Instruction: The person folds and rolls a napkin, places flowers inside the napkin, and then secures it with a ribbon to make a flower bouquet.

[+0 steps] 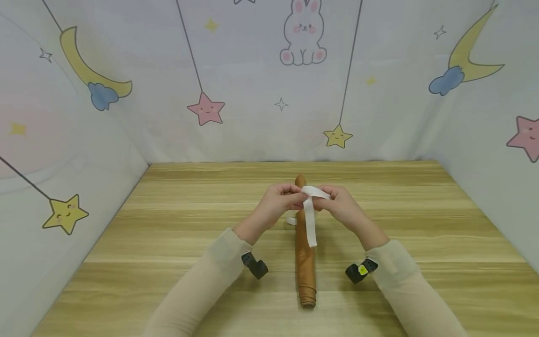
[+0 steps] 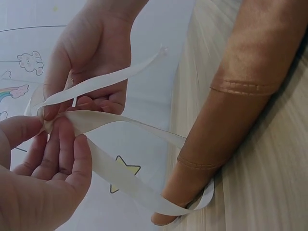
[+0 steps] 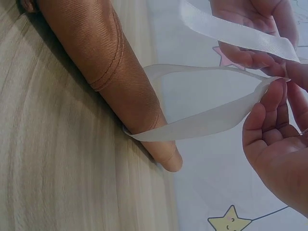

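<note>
A brown rolled cloth point(image 1: 306, 269), with stitched edges showing, lies lengthwise on the wooden table. White ribbon point(image 1: 310, 222) loops under and around it near its far end, as the left wrist view shows. Above the roll, my left hand point(image 1: 275, 204) pinches the ribbon between thumb and fingers. My right hand point(image 1: 343, 209) pinches it too, meeting the left fingertips where the strands cross. One loose ribbon end hangs over the roll toward me. In the right wrist view, both ribbon strands point(image 3: 202, 118) rise slack from the roll to the fingers. Whether a knot is there cannot be made out.
The wooden table point(image 1: 177, 234) spreads out on both sides of the roll. Pale cloth walls point(image 1: 252, 131) printed with stars, moons and a rabbit stand at the back and both sides. Dark cameras point(image 1: 256, 266) sit on both wrists.
</note>
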Available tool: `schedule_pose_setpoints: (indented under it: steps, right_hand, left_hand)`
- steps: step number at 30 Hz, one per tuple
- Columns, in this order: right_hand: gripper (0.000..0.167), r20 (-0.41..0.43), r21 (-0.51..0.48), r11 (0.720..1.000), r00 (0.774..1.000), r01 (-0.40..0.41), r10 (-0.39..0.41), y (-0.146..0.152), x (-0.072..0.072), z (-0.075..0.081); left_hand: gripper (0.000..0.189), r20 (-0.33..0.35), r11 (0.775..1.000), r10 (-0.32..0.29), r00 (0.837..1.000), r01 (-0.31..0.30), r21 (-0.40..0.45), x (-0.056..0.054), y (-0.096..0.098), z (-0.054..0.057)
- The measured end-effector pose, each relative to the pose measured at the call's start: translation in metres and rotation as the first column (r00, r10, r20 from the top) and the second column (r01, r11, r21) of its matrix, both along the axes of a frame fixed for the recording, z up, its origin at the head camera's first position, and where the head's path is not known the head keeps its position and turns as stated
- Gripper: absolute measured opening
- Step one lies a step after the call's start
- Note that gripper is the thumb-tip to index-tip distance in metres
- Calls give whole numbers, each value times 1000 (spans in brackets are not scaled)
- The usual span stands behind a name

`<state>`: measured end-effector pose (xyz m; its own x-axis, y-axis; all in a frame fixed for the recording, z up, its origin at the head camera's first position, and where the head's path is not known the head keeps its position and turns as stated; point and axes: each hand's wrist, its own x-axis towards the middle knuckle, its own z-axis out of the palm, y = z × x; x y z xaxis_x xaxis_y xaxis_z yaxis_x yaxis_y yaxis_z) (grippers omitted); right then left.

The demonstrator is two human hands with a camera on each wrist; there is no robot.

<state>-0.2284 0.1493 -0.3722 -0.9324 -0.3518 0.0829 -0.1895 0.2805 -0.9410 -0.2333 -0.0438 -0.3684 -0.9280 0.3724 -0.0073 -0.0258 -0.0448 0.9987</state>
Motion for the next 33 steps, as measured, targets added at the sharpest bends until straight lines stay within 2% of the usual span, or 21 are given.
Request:
schedule_pose_setpoints:
  steps: [5,16,24,29,33]
  right_hand:
    - [24,-5,-15,1000,1000,19,-19,1,-1,-1]
    - [20,17,-107,992,998,61,-59,4,-3,-6]
    - [15,32,-133,990,999,37,-33,6,-3,-6]
    - [12,45,-170,985,999,25,-18,8,-3,-7]
    - [13,57,-198,980,998,15,-4,8,-3,-6]
  left_hand:
    - [9,-5,1000,16,1000,-16,-13,1,-1,1]
    - [3,-25,999,27,999,-26,18,-1,-6,-4]
    - [7,-50,1000,29,998,-29,0,1,-8,-5]
    - [17,-63,1000,5,998,-3,30,1,-8,-5]
    - [17,-72,999,-6,997,9,40,1,-8,-5]
